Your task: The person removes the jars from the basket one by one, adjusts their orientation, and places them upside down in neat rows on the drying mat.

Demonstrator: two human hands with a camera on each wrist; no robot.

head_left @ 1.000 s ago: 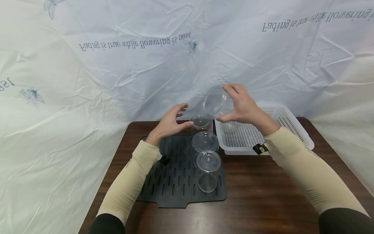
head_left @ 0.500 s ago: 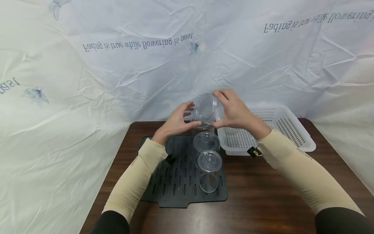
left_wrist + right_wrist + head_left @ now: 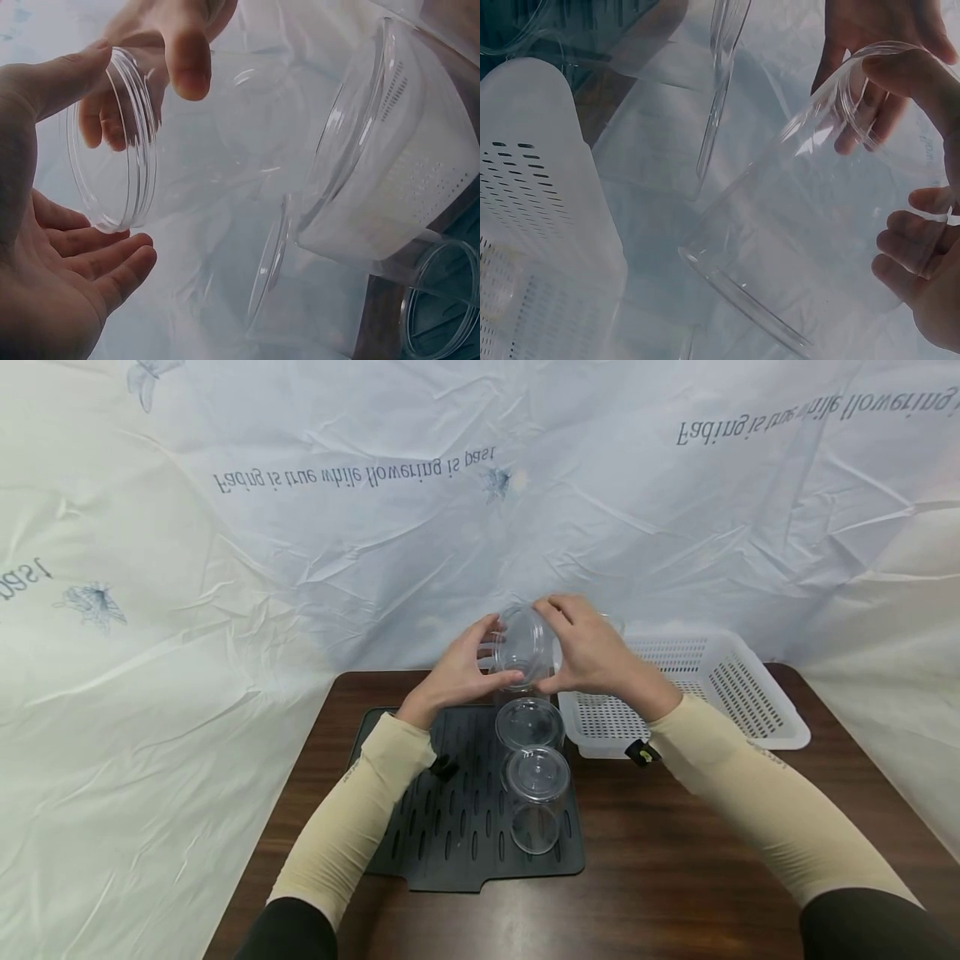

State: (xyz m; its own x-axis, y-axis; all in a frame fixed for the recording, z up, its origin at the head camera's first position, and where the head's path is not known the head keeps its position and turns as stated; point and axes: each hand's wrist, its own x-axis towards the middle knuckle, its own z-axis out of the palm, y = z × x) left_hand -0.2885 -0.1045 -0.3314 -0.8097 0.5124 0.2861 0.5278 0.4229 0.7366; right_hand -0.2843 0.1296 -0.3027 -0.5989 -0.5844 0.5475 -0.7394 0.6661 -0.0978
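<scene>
A large clear jar [image 3: 519, 639] is held on its side above the back of the dark mat, its ridged rim [image 3: 139, 142] facing left. My right hand [image 3: 588, 647] grips the jar, thumb and fingers spread around its wall. At the rim is my left hand [image 3: 461, 668]; in the left wrist view the thumb touches the top edge while fairly straight fingers [image 3: 124, 277] lie below it. Whether those fingers press the rim is unclear. Below stand clear jars in a row, the nearest jar [image 3: 538, 772] lidded, another [image 3: 528, 722] behind it.
The dark slotted drying mat [image 3: 450, 827] lies under the row of jars on the brown wooden table [image 3: 660, 860]. To the right sits a white perforated basket [image 3: 757, 727]. A pale printed sheet [image 3: 360, 560] hangs behind the table.
My right hand has brought the large jar leftward and slightly down to the left hand. The left hand has moved a little right, up to the jar's rim.
</scene>
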